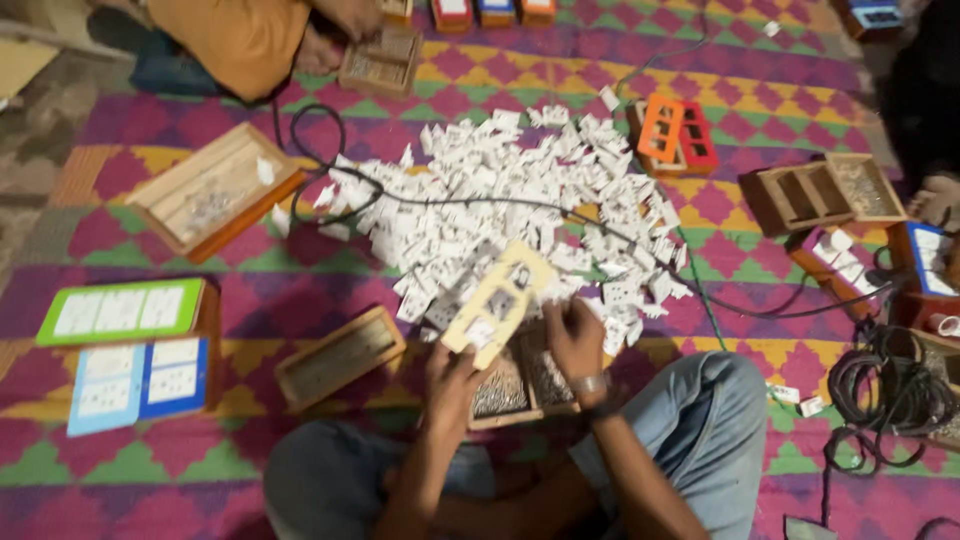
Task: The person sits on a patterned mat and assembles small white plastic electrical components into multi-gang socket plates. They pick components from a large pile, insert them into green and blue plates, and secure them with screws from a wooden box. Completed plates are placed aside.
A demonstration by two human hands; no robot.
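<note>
At nine o'clock lie flat packs in green, white and blue (125,312), and above them, near ten, an open wooden tray (215,190) with small metal bits. A narrower wooden box (340,357) sits at about seven. At the centre the left hand (452,385) is closed around the lower end of a pale yellow frame plate (500,303), holding it tilted over a wooden box of screws (520,385). Just to its right, the right hand (573,335), fingers curled together, meets the plate's lower edge; whether it pinches a small part there I cannot tell. Behind the plate, toward twelve, spreads a heap of white plastic pieces (510,200) on the patterned mat (700,100), with a black cable (330,170) looping across it. At two o'clock stand orange and red frames (675,132); at three, more wooden boxes (820,192).

To fit a piece well, the plate probably wants a steady grip near its openings, with the piece squared before pressing.
</note>
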